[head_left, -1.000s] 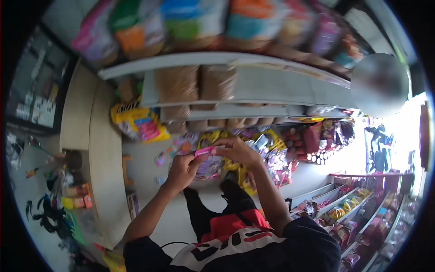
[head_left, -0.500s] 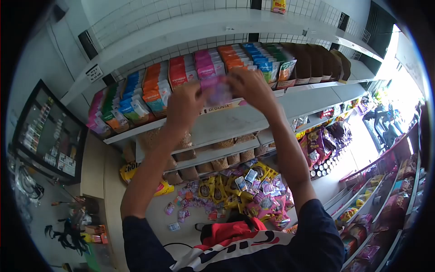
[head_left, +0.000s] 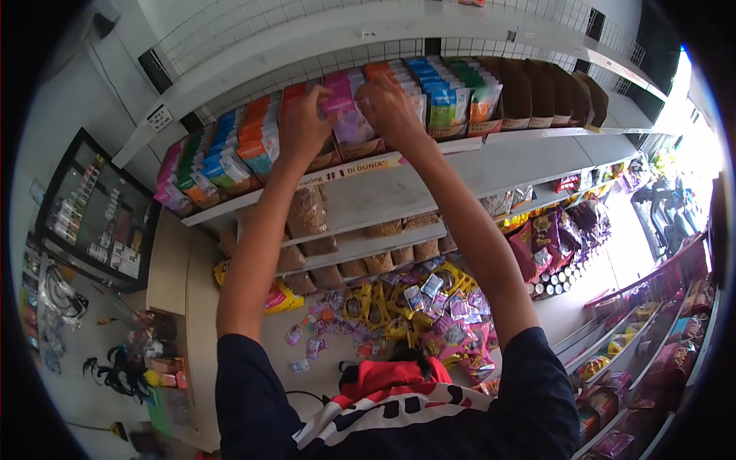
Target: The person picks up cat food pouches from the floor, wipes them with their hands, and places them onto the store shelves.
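Observation:
My left hand [head_left: 303,126] and my right hand [head_left: 389,111] are raised to a shelf of pouches, one on each side of a purple pouch [head_left: 351,126]. Fingers of both hands are closed at its side edges. This pouch stands upright at the front of a cardboard display box, with more purple pouches behind it. Red pouches [head_left: 294,93] are partly hidden behind my left hand. Orange pouches [head_left: 379,70] are partly covered by my right hand.
Blue pouches [head_left: 447,100] and brown display boxes [head_left: 540,96] continue along the shelf to the right. Clear bags of pellets [head_left: 308,211] stand on the shelves below. Many yellow and pink packets [head_left: 452,330] lie on the floor. A shelf rack [head_left: 621,360] stands at the right.
Both hands have moved up and forward with the purple pouch, from in front of the shelf edge into the display box. The camera view has tilted slightly down.

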A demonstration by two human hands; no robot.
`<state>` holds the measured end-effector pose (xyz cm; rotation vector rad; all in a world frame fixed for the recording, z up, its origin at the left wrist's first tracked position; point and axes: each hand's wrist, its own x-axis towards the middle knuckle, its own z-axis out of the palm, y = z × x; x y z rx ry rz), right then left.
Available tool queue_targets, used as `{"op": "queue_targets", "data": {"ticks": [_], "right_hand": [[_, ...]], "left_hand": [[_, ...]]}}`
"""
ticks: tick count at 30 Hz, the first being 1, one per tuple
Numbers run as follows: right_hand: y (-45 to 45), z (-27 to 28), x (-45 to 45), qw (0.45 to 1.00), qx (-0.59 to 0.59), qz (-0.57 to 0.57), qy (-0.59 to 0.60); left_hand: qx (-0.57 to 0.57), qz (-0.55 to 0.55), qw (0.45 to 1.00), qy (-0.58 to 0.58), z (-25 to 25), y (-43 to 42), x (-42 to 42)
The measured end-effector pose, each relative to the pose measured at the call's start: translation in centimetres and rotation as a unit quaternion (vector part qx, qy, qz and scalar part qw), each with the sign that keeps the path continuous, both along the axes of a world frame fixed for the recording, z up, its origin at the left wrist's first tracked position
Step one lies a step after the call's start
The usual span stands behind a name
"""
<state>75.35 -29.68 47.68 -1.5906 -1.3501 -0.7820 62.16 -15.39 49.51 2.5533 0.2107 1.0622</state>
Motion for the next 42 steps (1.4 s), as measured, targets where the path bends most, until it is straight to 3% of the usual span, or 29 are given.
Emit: {"op": "queue_targets", "data": {"ticks": [2, 8, 11, 14, 16, 18, 19, 20, 22, 24, 25, 27, 32, 35, 39, 42], "right_hand": [[0.4, -0.2, -0.6, 1.0, -0.02, -0.02, 0.009], [1.3, -1.4, -0.9, 0.984, -0.13, -0.118, 0.003], [0.3, -1.6, -2.3, 0.992, -0.083, -0.098, 0.015], [-1.2, -3.6, -5.3, 0.996, -0.017, -0.048, 0.073], [-2.6, -5.9, -7.2, 0.992, 0.035, -0.021, 0.121], [-4.1, -9.5, -8.9, 0.971, -0.039, 0.003, 0.235], [-4.8, -11.5, -9.8, 0.954, -0.051, 0.025, 0.295], [-5.5, -13.5, -10.8, 0.932, -0.064, 0.047, 0.355], [-6.5, -17.3, -12.9, 0.887, -0.068, 0.041, 0.456], [-6.7, -21.6, -14.6, 0.859, -0.096, 0.031, 0.502], [-6.8, -23.7, -15.7, 0.831, -0.117, 0.021, 0.544], [-6.2, -27.3, -17.9, 0.819, -0.157, 0.024, 0.551], [-0.7, -29.9, -24.7, 0.772, -0.223, 0.112, 0.584], [3.3, -31.2, -28.9, 0.746, -0.281, 0.215, 0.564], [9.1, -31.4, -33.0, 0.69, -0.403, 0.268, 0.538], [13.4, -34.7, -36.3, 0.662, -0.44, 0.262, 0.546]], "left_hand": [[0.221, 0.033, 0.975, -0.018, -0.2, 0.2, -0.1], [0.154, 0.056, 0.986, 0.041, -1.9, 0.8, 1.2], [0.167, 0.086, 0.982, 0.028, -2.5, -0.6, 0.2], [-0.003, 0.004, 0.994, -0.112, -4.1, -4.2, -4.1], [-0.027, -0.05, 0.991, -0.117, -8.6, -5.1, -7.5], [-0.178, -0.136, 0.973, -0.055, -16.0, -5.5, -11.6], [-0.252, -0.111, 0.961, -0.011, -18.8, -6.3, -14.0], [-0.324, -0.086, 0.941, 0.033, -21.4, -7.0, -16.5], [-0.501, -0.036, 0.865, -0.013, -27.5, -7.9, -21.1], [-0.566, 0.079, 0.82, 0.005, -31.0, -7.9, -25.8], [-0.574, 0.087, 0.814, 0.005, -32.3, -7.7, -27.8], [-0.636, 0.209, 0.737, -0.088, -34.1, -7.6, -31.0], [-0.654, 0.329, 0.669, -0.128, -37.5, -8.0, -37.1], [-0.779, 0.378, 0.487, -0.112, -39.8, -7.8, -40.0], [-0.811, 0.36, 0.442, -0.131, -40.5, -5.2, -43.3], [-0.821, 0.368, 0.408, -0.151, -43.5, -2.9, -47.0]]}}
